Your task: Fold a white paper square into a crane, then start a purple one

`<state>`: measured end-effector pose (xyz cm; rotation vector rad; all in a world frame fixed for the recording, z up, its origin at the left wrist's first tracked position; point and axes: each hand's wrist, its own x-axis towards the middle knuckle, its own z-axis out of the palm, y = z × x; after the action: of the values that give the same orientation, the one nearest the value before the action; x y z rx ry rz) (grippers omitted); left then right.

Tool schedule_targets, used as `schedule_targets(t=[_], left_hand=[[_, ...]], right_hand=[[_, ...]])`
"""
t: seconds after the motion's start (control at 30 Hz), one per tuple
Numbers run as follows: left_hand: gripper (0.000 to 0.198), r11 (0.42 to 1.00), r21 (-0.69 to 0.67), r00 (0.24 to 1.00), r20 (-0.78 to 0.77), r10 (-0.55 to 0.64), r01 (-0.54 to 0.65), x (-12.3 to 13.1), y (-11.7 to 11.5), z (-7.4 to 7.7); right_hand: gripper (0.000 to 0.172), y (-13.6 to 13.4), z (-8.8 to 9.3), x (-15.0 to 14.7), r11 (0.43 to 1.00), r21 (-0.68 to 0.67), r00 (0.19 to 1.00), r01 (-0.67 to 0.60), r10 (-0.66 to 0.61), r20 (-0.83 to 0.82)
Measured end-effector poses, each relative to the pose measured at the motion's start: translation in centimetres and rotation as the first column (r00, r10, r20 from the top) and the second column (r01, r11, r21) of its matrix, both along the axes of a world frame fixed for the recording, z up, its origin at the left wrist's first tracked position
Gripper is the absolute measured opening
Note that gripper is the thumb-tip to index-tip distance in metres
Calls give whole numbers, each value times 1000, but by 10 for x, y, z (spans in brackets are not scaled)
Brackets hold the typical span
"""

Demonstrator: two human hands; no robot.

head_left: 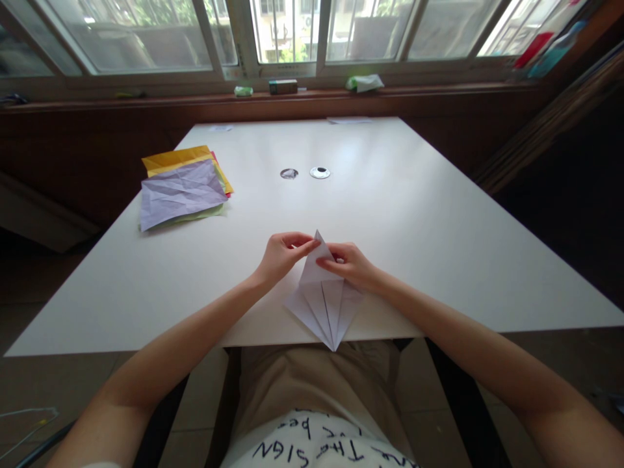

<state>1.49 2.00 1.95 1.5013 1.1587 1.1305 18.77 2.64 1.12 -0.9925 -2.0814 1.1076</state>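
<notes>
White table [448, 253]: spreads wide across the view, with a plain and smooth top, shining softly toward the far side.

Window [287, 32]: divided in several panes, above the far side of the table; behind the glass, bars and some greenery.

Left forearm [199, 328] and right forearm [433, 305]: both bare, slanting inward from the lower corners, meeting near the middle.

Coloured paper pile [178, 156]: on the left part of the table, well apart from the work; on top a creased lilac sheet [182, 192], behind it yellow, with edges of red and pale green showing.

Folded white paper [324, 296]: at the middle of the near table edge; like a long kite, pointed at both ends. Narrow tip turned to the window, wider part nearer. Upper part quite smooth, ending in a cross fold. Below this, flaps almost meeting along a dark slit, with creases running together to the bottom point, which reaches slightly past the table edge.

Right hand [351, 263]: closed on the right edge of the folded paper, thumb flat on the upper face, other fingers partly hidden.

Left hand [285, 253]: pinched close on the paper just below the tip, thumb pointing to the right, knuckles raised.

Round inserts [320, 173]: two, side by side in the table, beyond the paper.
</notes>
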Motion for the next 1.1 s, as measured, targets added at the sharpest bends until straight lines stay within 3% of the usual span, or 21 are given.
schedule_targets(t=[0.77,0.93,1.1], left_hand=[[27,995,30,989,114,91,-95,4,-2,3],[28,999,16,992,121,42,-44,2,-1,4],[30,998,-24,998,27,-54,54,1,0,1]], right_hand=[[16,-1,3,0,996,-11,996,-85,85,30],[19,0,1,0,998,2,997,-70,70,26],[22,0,0,1,997,60,999,46,-44,-25]])
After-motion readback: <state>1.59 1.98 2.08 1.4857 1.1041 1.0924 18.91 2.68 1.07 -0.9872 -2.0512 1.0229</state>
